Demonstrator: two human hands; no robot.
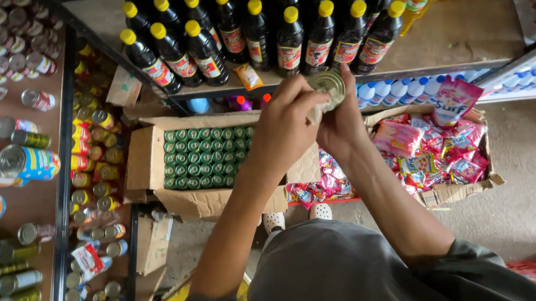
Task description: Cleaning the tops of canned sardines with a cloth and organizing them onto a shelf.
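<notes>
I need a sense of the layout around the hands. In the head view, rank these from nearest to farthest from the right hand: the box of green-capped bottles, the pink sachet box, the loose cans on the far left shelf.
From the right hand:
1. Pink sachet box, just right and below.
2. Box of green-capped bottles, to the left, beyond the left hand.
3. Loose cans, far left on the brown shelf.

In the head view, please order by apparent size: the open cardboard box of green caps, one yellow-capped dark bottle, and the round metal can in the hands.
1. Open cardboard box of green caps
2. Yellow-capped dark bottle
3. Round metal can, partly hidden by both hands and nearer the camera, so bottle versus can is unsure.
</notes>
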